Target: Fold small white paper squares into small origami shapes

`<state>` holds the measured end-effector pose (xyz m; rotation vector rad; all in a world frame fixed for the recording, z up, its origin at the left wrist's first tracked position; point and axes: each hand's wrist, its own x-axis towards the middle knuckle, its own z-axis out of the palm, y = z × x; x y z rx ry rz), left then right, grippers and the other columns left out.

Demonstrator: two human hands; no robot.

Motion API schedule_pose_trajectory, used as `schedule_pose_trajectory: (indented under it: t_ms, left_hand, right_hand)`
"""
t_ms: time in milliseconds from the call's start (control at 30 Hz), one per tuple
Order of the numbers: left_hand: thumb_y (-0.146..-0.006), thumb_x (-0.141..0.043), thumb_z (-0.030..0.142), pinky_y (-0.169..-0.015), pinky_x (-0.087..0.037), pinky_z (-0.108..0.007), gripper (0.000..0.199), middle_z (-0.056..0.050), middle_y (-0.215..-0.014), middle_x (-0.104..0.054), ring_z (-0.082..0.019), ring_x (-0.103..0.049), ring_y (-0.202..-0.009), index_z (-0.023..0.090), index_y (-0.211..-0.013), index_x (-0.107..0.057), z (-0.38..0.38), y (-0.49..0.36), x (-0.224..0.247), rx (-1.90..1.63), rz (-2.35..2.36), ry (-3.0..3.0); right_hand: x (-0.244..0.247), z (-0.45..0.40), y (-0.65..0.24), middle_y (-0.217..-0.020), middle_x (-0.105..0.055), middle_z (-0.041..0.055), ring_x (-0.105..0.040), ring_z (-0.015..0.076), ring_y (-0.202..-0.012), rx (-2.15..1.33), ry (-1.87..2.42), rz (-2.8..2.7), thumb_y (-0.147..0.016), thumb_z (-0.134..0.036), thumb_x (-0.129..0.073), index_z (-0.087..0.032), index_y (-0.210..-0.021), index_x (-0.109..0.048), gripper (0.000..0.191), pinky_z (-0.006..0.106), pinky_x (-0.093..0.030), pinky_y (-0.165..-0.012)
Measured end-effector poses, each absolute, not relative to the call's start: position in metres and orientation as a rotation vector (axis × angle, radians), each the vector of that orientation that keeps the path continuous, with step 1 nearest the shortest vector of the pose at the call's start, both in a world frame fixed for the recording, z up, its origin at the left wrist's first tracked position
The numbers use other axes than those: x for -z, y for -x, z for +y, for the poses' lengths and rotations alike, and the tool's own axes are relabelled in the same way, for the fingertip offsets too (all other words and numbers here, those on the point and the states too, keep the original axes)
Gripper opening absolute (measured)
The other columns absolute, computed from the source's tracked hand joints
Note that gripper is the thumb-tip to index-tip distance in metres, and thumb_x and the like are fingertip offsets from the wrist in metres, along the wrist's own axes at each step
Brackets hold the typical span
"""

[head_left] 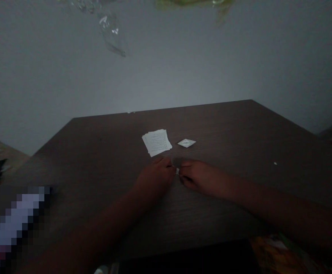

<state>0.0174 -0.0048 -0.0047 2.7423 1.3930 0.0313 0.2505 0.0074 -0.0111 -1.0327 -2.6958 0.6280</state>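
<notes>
Between my fingertips, low over the table, is a small piece of white paper [177, 171], mostly covered by my hands. My left hand [158, 174] is closed on its left side. My right hand [196, 175] pinches it from the right, fingers curled. Just beyond my hands lies a loose stack of printed paper sheets [156, 142], its edges uneven. To the right of that stack rests a folded paper boat [186, 143], pointed at both ends.
The dark wooden table [225, 129] meets a pale wall [183, 68] at its far edge. A tiny white scrap [275, 163] lies at the right. A blurred-out pale object [17, 220] sits at the lower left. Clear plastic [111, 34] hangs on the wall.
</notes>
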Motion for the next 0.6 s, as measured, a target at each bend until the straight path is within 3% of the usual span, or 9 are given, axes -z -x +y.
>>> schedule_pose_trajectory:
  t_ms: [200,333,433,600]
  left_hand:
    - [-0.116,-0.073,0.009,-0.123,-0.07,-0.053,0.02,-0.017,-0.14,-0.086,-0.036,-0.082,-0.134,0.016,-0.128,-0.087,0.0,-0.009,0.017,-0.185,1.265,-2.785]
    - [-0.116,-0.07,0.01,-0.121,-0.072,-0.049,0.018,-0.011,-0.14,-0.088,-0.031,-0.086,-0.133,0.021,-0.116,-0.085,0.007,0.003,0.033,-0.387,0.988,-2.642]
    - [-0.114,-0.074,0.011,-0.126,-0.07,-0.048,0.018,-0.011,-0.159,-0.085,-0.029,-0.085,-0.141,0.024,-0.12,-0.085,0.014,0.009,0.044,-0.515,0.941,-2.48]
    - [-0.11,-0.087,0.02,-0.133,-0.065,-0.054,0.028,-0.011,-0.154,-0.088,-0.034,-0.082,-0.147,0.027,-0.137,-0.091,0.022,0.012,0.05,-0.61,0.983,-2.39]
  right_hand:
    - [0.013,0.007,-0.251,-0.097,-0.081,0.0061,-0.076,0.0225,-0.087,-0.726,0.89,-2.701,-0.101,-0.007,-0.08,-0.024,-0.084,-0.077,0.024,0.035,-0.058,-0.083]
    - [0.015,0.028,-0.259,-0.101,-0.08,0.0042,-0.074,0.02,-0.087,-0.688,0.9,-2.633,-0.1,-0.003,-0.079,-0.022,-0.092,-0.079,0.02,0.033,-0.055,-0.081]
    - [0.021,0.042,-0.263,-0.097,-0.078,0.0022,-0.073,0.0206,-0.09,-0.61,1.01,-2.551,-0.1,-0.002,-0.08,-0.024,-0.092,-0.078,0.023,0.033,-0.055,-0.084]
    - [0.03,0.041,-0.26,-0.096,-0.076,0.0013,-0.072,0.0221,-0.093,-0.566,1.002,-2.499,-0.1,-0.009,-0.086,-0.024,-0.094,-0.081,0.017,0.035,-0.055,-0.088]
